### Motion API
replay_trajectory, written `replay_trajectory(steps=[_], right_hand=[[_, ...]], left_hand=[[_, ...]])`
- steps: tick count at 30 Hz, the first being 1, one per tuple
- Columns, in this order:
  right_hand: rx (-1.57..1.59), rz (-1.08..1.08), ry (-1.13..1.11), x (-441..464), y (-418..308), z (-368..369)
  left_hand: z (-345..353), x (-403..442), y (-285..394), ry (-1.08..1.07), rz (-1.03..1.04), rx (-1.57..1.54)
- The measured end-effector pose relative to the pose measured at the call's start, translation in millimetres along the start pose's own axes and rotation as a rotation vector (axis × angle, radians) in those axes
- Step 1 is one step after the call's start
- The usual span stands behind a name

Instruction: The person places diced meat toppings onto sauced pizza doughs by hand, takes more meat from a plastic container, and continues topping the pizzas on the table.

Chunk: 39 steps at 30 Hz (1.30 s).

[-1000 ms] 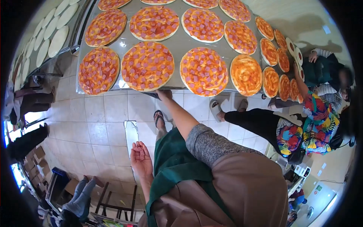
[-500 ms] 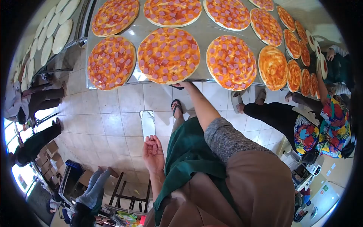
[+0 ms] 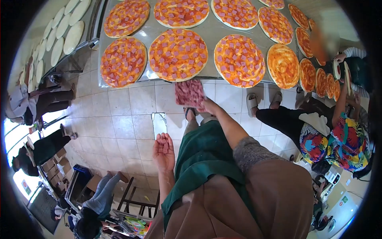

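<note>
Right grip point(image 3: 209, 106): closed on a container of diced meat point(image 3: 190, 95), near the front edge of the surface point(image 3: 209, 69). Left grip point(image 3: 162, 157): palm up, loosely cupped, meat cubes point(image 3: 165, 147) within. Surface: meat-topped pizzas point(image 3: 178, 54); to the right, sauced rounds point(image 3: 283, 65).

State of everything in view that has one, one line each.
Left grip: palm up, fingers slightly curled, cradling pink pieces.
Right grip: closed at one corner of the pink batch.
Pink batch: diced, squarish mass; container unclear.
Three nearest left pizzas: sauced, topped with pink cubes.
Fourth pizza: sauced, no cubes.
Dough rounds: plain.
Green apron: worn.
</note>
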State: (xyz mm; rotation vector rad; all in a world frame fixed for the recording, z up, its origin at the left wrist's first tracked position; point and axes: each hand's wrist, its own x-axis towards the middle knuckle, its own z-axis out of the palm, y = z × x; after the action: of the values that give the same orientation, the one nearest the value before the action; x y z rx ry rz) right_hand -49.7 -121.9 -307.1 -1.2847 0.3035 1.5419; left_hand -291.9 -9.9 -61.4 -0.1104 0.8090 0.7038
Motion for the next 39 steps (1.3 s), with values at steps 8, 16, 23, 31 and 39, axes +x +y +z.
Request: replay_trajectory(steps=[8,16,23,31,39], right_hand=[[-0.123,0.188,-0.089,-194,24,-12],[0.037,-0.410,-0.116,-352,-65,-25],[0.341,-0.750,0.440,-410,-153,-67],[0.511,-0.773,0.616,-424,-234,-122],[0.536,-0.811,0.621,-393,-295,-184]], left_hand=[[61,-31,19,-0.191,0.062,0.098],[162,-53,23,-0.459,0.021,0.130],[217,-34,-11,-0.539,-0.135,0.172],[231,-22,-44,-0.346,-0.219,0.224],[222,-2,-50,-0.348,-0.241,0.294]])
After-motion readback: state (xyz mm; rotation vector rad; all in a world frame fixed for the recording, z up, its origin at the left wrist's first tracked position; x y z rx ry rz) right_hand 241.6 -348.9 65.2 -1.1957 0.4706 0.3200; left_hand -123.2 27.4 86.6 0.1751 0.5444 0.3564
